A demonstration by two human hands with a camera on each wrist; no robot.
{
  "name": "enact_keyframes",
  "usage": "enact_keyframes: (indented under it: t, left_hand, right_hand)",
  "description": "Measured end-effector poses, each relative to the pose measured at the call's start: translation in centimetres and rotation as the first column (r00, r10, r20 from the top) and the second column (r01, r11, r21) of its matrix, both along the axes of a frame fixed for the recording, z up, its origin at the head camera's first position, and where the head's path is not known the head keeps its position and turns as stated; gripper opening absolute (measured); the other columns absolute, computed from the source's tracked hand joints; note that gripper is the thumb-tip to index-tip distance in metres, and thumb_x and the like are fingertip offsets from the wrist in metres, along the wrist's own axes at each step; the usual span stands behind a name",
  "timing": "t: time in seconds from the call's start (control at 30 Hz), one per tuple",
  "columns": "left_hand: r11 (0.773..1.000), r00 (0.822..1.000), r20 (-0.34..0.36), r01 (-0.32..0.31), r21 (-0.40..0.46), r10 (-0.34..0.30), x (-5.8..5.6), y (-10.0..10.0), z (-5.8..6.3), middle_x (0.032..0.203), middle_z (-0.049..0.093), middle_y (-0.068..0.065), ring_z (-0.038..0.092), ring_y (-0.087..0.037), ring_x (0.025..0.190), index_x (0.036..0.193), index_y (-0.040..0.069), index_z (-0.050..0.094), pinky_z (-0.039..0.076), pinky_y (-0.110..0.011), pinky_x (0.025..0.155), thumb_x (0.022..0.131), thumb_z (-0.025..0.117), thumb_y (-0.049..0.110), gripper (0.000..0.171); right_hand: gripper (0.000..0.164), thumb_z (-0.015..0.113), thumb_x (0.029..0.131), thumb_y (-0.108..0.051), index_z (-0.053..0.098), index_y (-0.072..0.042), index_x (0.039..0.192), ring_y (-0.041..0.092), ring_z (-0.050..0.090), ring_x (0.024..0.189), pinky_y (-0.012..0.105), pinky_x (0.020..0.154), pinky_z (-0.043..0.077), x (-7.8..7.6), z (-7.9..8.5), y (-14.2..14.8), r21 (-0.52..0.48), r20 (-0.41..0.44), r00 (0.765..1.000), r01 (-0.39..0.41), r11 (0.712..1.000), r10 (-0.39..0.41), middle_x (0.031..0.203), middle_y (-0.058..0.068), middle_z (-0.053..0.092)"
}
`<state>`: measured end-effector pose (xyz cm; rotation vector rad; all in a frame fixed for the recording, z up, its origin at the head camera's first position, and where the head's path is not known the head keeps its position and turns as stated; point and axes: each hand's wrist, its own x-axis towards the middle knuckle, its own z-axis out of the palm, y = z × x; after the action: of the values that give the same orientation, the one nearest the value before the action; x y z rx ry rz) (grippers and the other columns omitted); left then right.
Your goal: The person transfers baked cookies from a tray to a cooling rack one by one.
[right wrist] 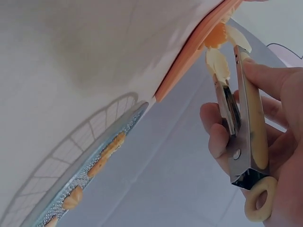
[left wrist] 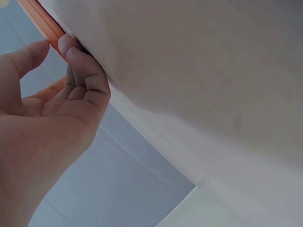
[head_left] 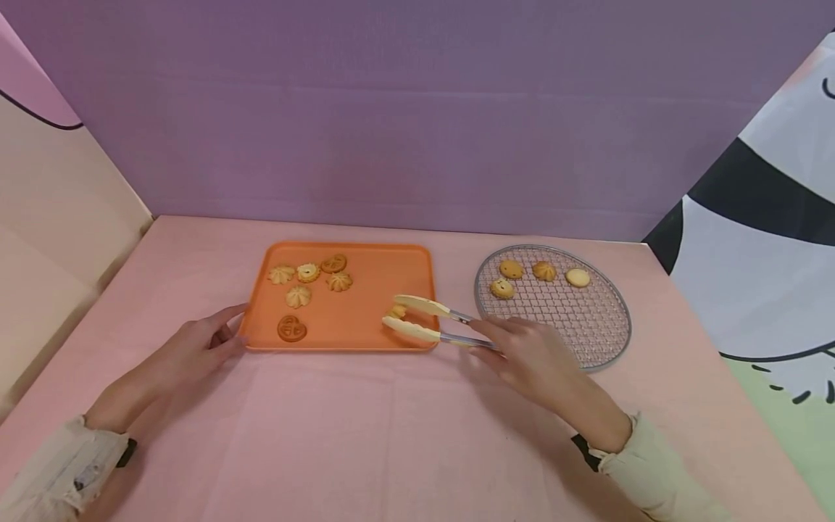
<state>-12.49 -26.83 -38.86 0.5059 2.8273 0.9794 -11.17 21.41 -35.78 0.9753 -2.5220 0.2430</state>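
My right hand (head_left: 531, 355) grips a pair of tongs (right wrist: 251, 113) with cream scalloped tips and metal arms. The tips reach over the right part of an orange tray (head_left: 365, 254), one on each side of a small yellow cookie (head_left: 398, 311), partly hidden. My left hand (head_left: 196, 348) holds the tray's left edge near its front corner, thumb and fingertips at the rim (left wrist: 47, 28). Flower-shaped cookies (head_left: 298, 296), a round pale cookie (head_left: 309, 272) and brown pretzel-shaped cookies (head_left: 291, 329) lie on the tray's left half.
Right of the tray, partly behind my right hand, lies a round wire rack (head_left: 587, 326). Several cookies sit along its back, among them a plain oval one (head_left: 577, 278) and a swirled one (head_left: 544, 271). A purple wall (head_left: 417, 145) rises behind the pink tabletop (head_left: 326, 435).
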Motion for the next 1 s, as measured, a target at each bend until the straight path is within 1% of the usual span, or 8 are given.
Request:
enact_keyframes:
  t: [0.17,0.3,0.43,0.57,0.67,0.77,0.87,1.0]
  left_hand:
    - [1.000,1.000,-0.009,0.001,-0.004,-0.001,0.0,0.0,-0.1,0.082,0.062,0.000,0.051,-0.009,0.069,0.145,-0.007,0.042,0.043,-0.023,0.061,0.097,0.065,0.014,0.057]
    - [1.000,1.000,-0.004,-0.001,-0.005,0.000,0.0,0.0,-0.1,0.083,0.062,0.000,0.051,-0.009,0.070,0.145,-0.008,0.041,0.044,-0.023,0.062,0.097,0.065,0.014,0.057]
    - [1.000,1.000,0.006,-0.006,-0.004,0.006,0.1,0.1,0.0,0.083,0.062,-0.001,0.051,-0.010,0.070,0.146,-0.007,0.040,0.043,-0.023,0.062,0.097,0.064,0.014,0.058]
    - [1.000,1.000,0.002,-0.010,-0.005,0.010,0.0,0.2,0.0,0.083,0.061,-0.001,0.051,-0.010,0.069,0.146,-0.006,0.041,0.043,-0.023,0.061,0.097,0.065,0.014,0.058]
    - [1.000,1.000,-0.003,-0.014,-0.007,0.014,0.0,0.2,-0.1,0.082,0.061,-0.001,0.051,-0.010,0.069,0.146,-0.005,0.041,0.043,-0.023,0.061,0.097,0.065,0.014,0.058]
    - [1.000,1.000,0.003,-0.014,-0.011,0.014,0.0,0.2,0.0,0.083,0.061,-0.001,0.051,-0.012,0.070,0.146,-0.005,0.041,0.043,-0.023,0.061,0.097,0.065,0.013,0.058]
    - [1.000,1.000,0.009,-0.013,-0.012,0.013,0.0,0.2,0.0,0.083,0.061,-0.001,0.051,-0.012,0.070,0.146,-0.005,0.041,0.043,-0.023,0.061,0.097,0.065,0.014,0.058]
    - [1.000,1.000,0.013,-0.013,-0.016,0.013,0.0,0.1,0.0,0.082,0.061,-0.001,0.051,-0.011,0.070,0.146,-0.005,0.041,0.043,-0.023,0.062,0.097,0.065,0.014,0.058]
  right_hand:
    - [0.042,0.082,0.083,-0.030,0.072,-0.010,0.118,0.026,0.072,0.079,0.042,0.062,0.057,-0.1,0.2,-0.2,0.033,0.044,0.999,0.022,0.999,-0.024,0.100,0.012,0.074]
    - [0.046,0.082,0.082,-0.032,0.071,-0.012,0.122,0.020,0.068,0.069,0.039,0.057,0.054,-0.4,0.1,-0.6,0.049,0.064,0.998,0.023,0.999,-0.026,0.093,0.007,0.074]
    - [0.043,0.081,0.084,-0.030,0.071,-0.013,0.122,0.015,0.061,0.063,0.034,0.051,0.049,-0.5,0.0,-1.1,0.070,0.082,0.996,0.025,0.997,-0.031,0.087,0.002,0.071]
    - [0.039,0.081,0.084,-0.028,0.073,-0.012,0.118,0.014,0.061,0.063,0.032,0.050,0.048,-0.4,0.1,-1.2,0.071,0.074,0.997,0.028,0.997,-0.034,0.085,0.001,0.070]
    - [0.039,0.082,0.083,-0.028,0.073,-0.011,0.117,0.015,0.062,0.061,0.033,0.051,0.050,-0.3,0.1,-0.9,0.054,0.045,0.999,0.024,0.998,-0.026,0.083,0.002,0.071]
    - [0.038,0.082,0.082,-0.027,0.074,-0.009,0.115,0.019,0.067,0.064,0.036,0.053,0.053,-0.2,0.1,-0.4,0.031,0.017,1.000,0.021,0.999,-0.022,0.086,0.006,0.073]
    - [0.037,0.083,0.082,-0.025,0.073,-0.008,0.113,0.026,0.072,0.073,0.041,0.058,0.056,-0.1,0.2,0.1,0.014,0.004,1.000,0.024,1.000,-0.024,0.093,0.012,0.075]
    - [0.036,0.082,0.082,-0.025,0.074,-0.008,0.113,0.028,0.073,0.077,0.043,0.061,0.057,0.1,0.5,0.7,0.009,0.004,0.999,0.035,0.999,-0.035,0.095,0.013,0.075]
